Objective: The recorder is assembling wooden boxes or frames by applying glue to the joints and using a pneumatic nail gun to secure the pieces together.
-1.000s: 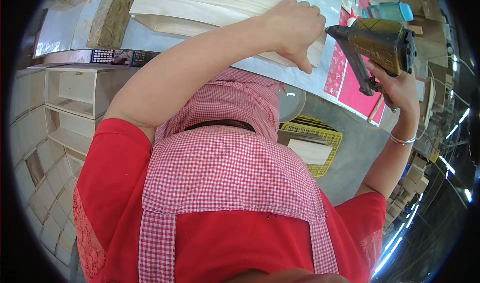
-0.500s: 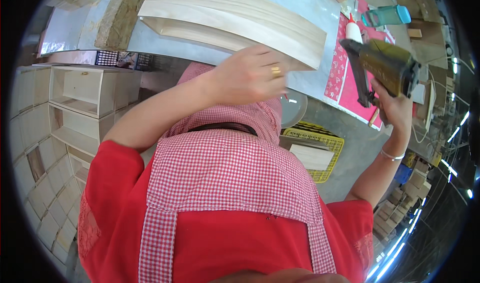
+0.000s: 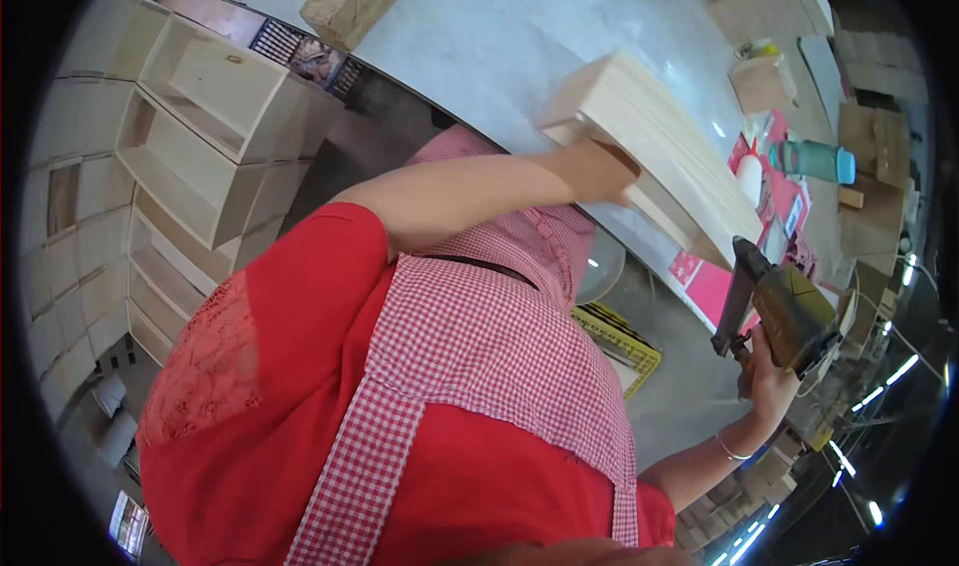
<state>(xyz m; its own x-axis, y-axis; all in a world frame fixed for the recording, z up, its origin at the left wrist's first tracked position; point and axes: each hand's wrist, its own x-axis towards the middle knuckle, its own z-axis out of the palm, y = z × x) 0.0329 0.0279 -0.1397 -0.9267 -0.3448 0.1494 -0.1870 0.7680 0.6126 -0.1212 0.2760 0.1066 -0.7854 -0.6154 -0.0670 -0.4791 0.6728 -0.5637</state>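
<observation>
A long, pale wooden box [image 3: 664, 116] sits slantwise at the near edge of the worktable [image 3: 479, 56]. My left hand [image 3: 602, 171] is at the box's near side, its fingers bent in over the edge and partly hidden there. Off to the right, my right hand [image 3: 769, 381] is wrapped round the handle of a nail gun [image 3: 794, 311]. The gun's dark nose and magazine are close to the right end of the box, apart from my left hand.
A rough wooden block [image 3: 355, 6] lies at the table's far left. Beyond the gun are a teal bottle [image 3: 814, 161], a white glue bottle [image 3: 749, 178] and pink paper [image 3: 704, 286]. Open wooden boxes [image 3: 215, 76] are stacked on the left; a yellow crate [image 3: 634, 351] stands below the table.
The view has swung round. The box has turned and shifted right across the table, nearer the pink paper, with my left hand at it. The nail gun stays in my right hand.
</observation>
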